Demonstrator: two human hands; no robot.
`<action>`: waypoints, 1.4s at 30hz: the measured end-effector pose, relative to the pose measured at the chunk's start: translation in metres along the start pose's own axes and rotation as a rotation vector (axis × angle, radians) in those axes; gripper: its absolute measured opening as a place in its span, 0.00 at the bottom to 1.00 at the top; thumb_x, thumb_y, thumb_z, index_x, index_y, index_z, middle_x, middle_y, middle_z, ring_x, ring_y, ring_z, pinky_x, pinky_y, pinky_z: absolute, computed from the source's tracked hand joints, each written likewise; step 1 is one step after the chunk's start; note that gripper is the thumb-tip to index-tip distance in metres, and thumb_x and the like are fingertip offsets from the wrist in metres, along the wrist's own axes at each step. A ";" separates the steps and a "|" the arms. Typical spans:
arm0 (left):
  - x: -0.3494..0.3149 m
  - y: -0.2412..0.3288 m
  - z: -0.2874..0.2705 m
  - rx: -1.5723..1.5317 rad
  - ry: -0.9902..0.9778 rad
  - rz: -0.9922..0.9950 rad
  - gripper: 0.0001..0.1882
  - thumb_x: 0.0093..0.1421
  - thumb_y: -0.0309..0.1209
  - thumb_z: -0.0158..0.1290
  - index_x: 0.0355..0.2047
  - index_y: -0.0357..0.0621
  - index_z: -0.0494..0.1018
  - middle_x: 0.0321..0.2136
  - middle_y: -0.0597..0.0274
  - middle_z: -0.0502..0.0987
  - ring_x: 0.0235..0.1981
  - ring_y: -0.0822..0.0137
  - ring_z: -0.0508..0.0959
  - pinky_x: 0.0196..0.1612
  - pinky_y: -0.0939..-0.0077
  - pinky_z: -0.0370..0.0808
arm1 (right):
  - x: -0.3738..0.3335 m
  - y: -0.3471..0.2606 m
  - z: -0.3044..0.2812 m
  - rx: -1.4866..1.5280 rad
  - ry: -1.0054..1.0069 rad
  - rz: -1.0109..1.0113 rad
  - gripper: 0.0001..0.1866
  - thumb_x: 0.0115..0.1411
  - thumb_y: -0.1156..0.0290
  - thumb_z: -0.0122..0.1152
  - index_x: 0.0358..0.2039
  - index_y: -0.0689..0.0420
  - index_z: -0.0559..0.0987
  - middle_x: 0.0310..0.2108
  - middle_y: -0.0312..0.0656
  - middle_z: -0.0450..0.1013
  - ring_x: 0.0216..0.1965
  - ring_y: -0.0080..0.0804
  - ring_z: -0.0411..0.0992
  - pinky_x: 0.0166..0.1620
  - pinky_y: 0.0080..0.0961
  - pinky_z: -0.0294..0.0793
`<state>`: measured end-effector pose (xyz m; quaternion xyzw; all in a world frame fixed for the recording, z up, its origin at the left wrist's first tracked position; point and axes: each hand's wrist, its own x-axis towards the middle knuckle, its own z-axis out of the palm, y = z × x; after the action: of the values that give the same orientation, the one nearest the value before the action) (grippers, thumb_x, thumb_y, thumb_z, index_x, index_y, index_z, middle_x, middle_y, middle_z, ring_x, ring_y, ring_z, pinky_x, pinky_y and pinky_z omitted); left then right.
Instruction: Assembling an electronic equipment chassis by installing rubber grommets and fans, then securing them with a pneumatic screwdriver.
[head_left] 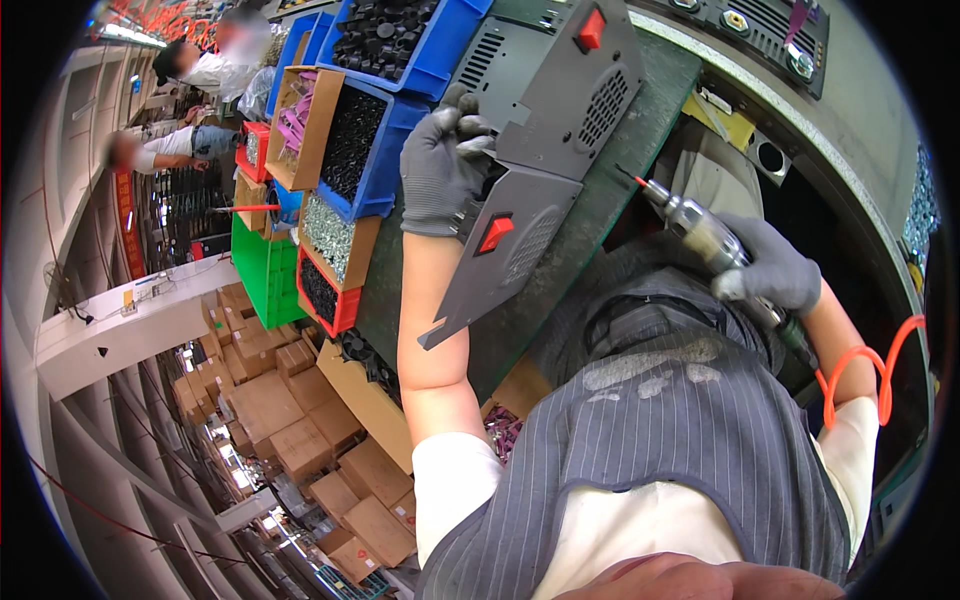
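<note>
My left hand [440, 165], in a grey glove, has its fingers curled at the left edges of two grey metal panels. What those fingers hold, if anything, is hidden. The larger panel [548, 130] carries a red rocker switch [592, 30] and a round grille of holes. Nearer to me, the second panel [520, 250] has its own red switch [495, 233] and partly covers my left wrist. My right hand [775, 265], gloved too, is wrapped round a powered screwdriver [700, 230]. Its bit points toward the panels, apart from them. An orange coiled hose [857, 365] runs by my right forearm.
Blue bins [400, 150] of black parts stand left of the panels, beside cardboard boxes [300, 130] of purple pieces and screws. Red bins [330, 295] and a green bin [265, 270] adjoin them. Cartons [290, 410] are stacked farther left. Two people are in the background.
</note>
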<state>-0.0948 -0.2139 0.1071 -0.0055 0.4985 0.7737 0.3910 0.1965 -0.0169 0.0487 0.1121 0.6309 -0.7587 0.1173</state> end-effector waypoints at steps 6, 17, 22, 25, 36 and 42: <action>-0.008 -0.006 0.000 -0.061 -0.162 -0.137 0.14 0.64 0.31 0.48 0.45 0.34 0.67 0.26 0.65 0.70 0.14 0.82 0.60 0.11 0.91 0.55 | -0.021 -0.008 -0.001 0.062 0.092 -0.058 0.48 0.31 0.47 0.73 0.50 0.66 0.70 0.40 0.40 0.71 0.41 0.28 0.67 0.48 0.25 0.65; -0.031 0.018 0.045 0.366 -0.221 0.162 0.12 0.60 0.27 0.51 0.44 0.38 0.70 0.28 0.59 0.75 0.14 0.84 0.63 0.14 0.92 0.59 | 0.004 -0.070 0.016 0.009 0.032 -0.271 0.49 0.29 0.46 0.75 0.49 0.65 0.70 0.39 0.41 0.70 0.40 0.29 0.68 0.46 0.24 0.65; -0.046 0.029 0.052 0.437 -0.315 0.183 0.13 0.61 0.34 0.51 0.38 0.35 0.73 0.20 0.66 0.70 0.14 0.84 0.62 0.15 0.91 0.57 | 0.013 -0.093 0.024 0.024 -0.045 -0.263 0.43 0.31 0.53 0.76 0.47 0.64 0.72 0.37 0.39 0.71 0.38 0.27 0.68 0.44 0.23 0.66; -0.052 0.032 0.058 0.429 -0.323 0.197 0.16 0.63 0.37 0.49 0.38 0.33 0.72 0.20 0.68 0.68 0.15 0.84 0.60 0.15 0.91 0.56 | 0.016 -0.099 0.024 -0.027 -0.091 -0.209 0.41 0.32 0.57 0.75 0.47 0.64 0.71 0.37 0.40 0.71 0.38 0.26 0.68 0.44 0.23 0.67; -0.058 0.035 0.070 0.501 -0.294 0.181 0.15 0.61 0.33 0.51 0.45 0.36 0.73 0.15 0.73 0.66 0.11 0.86 0.57 0.13 0.92 0.51 | 0.022 -0.098 0.028 -0.028 -0.137 -0.201 0.42 0.34 0.56 0.75 0.49 0.64 0.70 0.36 0.40 0.72 0.36 0.27 0.70 0.43 0.23 0.69; -0.065 0.052 0.089 0.816 -0.295 0.122 0.13 0.59 0.32 0.53 0.41 0.39 0.76 0.17 0.77 0.67 0.14 0.87 0.62 0.15 0.93 0.55 | 0.023 -0.094 0.025 -0.177 -0.107 -0.263 0.41 0.34 0.56 0.75 0.48 0.63 0.71 0.35 0.41 0.73 0.33 0.27 0.71 0.41 0.24 0.70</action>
<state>-0.0478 -0.1939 0.2181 0.2896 0.7016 0.5275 0.3816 0.1445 -0.0258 0.1330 -0.0226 0.6972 -0.7140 0.0598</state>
